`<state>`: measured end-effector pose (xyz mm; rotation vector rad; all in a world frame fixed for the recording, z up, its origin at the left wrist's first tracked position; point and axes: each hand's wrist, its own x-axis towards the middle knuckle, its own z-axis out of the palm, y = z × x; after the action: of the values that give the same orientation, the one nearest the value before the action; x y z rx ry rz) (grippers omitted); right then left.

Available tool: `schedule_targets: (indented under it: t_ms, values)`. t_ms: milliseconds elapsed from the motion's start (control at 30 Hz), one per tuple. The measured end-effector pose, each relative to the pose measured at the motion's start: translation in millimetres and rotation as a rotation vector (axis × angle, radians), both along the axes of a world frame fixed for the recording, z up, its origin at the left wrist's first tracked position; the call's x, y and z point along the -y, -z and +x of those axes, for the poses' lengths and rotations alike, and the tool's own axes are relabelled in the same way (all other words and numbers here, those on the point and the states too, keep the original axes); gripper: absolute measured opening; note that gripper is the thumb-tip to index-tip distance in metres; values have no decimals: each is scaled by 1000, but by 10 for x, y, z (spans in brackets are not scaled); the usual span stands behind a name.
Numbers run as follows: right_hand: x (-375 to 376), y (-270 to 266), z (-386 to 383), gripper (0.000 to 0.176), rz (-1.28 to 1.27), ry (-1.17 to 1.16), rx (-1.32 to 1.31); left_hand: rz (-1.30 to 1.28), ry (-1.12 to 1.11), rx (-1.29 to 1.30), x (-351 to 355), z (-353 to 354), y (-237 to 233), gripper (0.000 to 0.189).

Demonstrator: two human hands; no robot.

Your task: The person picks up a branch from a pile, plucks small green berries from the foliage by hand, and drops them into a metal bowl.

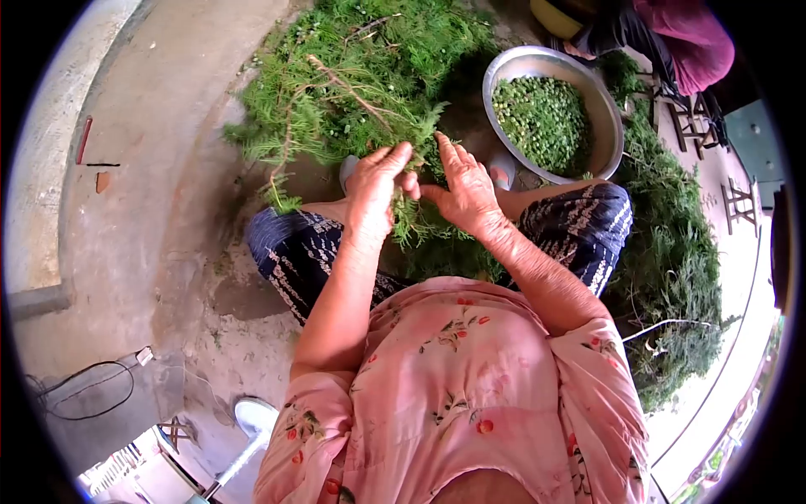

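My left hand [376,191] grips a leafy green branch [361,101] that runs up and away from me over a heap of greenery. My right hand [463,189] is beside it, thumb and forefinger pinching at the sprigs of the same branch near my left fingers. Both hands hover above my knees, which are covered by dark patterned trousers [290,252]. A metal bowl [606,118] half full of small green picked bits [541,122] stands just beyond my right hand.
A big pile of green branches [680,277] lies to my right, another heap ahead. Another person in dark and pink clothing [672,38] sits at top right. Bare concrete floor [159,168] spreads to the left, with a black cable [80,391] at lower left.
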<state>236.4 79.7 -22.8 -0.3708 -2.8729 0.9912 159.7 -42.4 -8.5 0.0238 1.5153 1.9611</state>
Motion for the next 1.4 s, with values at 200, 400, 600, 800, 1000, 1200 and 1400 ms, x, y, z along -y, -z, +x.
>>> schedule_targets:
  t_ms: [200, 400, 600, 800, 1000, 1200, 1400]
  values:
    - [91, 494, -98, 66, -26, -75, -300, -98, 77, -268, -50, 31, 37, 14]
    - [57, 509, -83, 29, -551, 26, -347, -349, 203, -477, -12, 16, -144, 23]
    - [-219, 60, -159, 40, -858, 180, 15, -133, -63, -478, 169, -76, -147, 26]
    - [-344, -164, -30, 63, -1285, 326, 95, -240, -254, -503, 378, -227, 149, 15]
    - [-474, 112, -41, 62, -1551, 244, 141, -363, -105, -526, 313, -257, -72, 23]
    - [-587, 87, -127, 67, -1244, 112, 235, -380, 36, -382, 270, -217, 119, 50]
    - [-759, 162, -351, 45, -619, -62, 208, -516, 64, -300, 313, -193, 194, 38]
